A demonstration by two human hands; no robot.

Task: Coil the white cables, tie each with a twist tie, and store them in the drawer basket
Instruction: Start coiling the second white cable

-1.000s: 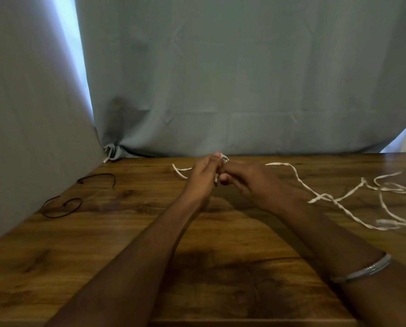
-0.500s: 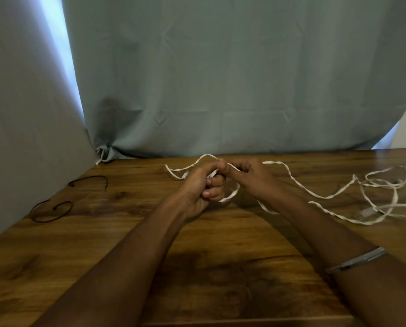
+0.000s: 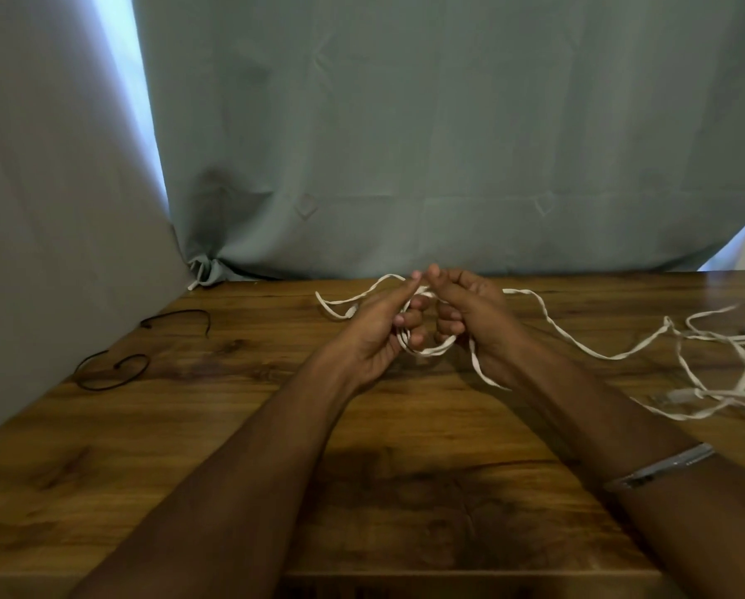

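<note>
A flat white cable [image 3: 578, 345] runs across the wooden table [image 3: 232, 469] from the middle to a loose tangle at the right edge. My left hand [image 3: 375, 330] and my right hand [image 3: 470, 313] meet above the table's middle, thumbs touching at the top. Both hold a small loop of the white cable that hangs between their curled fingers. One short end of the cable lies behind my left hand, toward the curtain. Two black twist ties [image 3: 111, 371] lie on the table at the far left. No drawer basket is in view.
A grey-green curtain [image 3: 405, 144] hangs along the back edge of the table and a grey cloth wall [image 3: 50, 209] closes off the left side. A silver bangle [image 3: 660, 466] sits on my right forearm.
A loop of cable has formed between my hands, which were pressed together a second ago. The cable's slack on the right has been drawn toward the middle.
</note>
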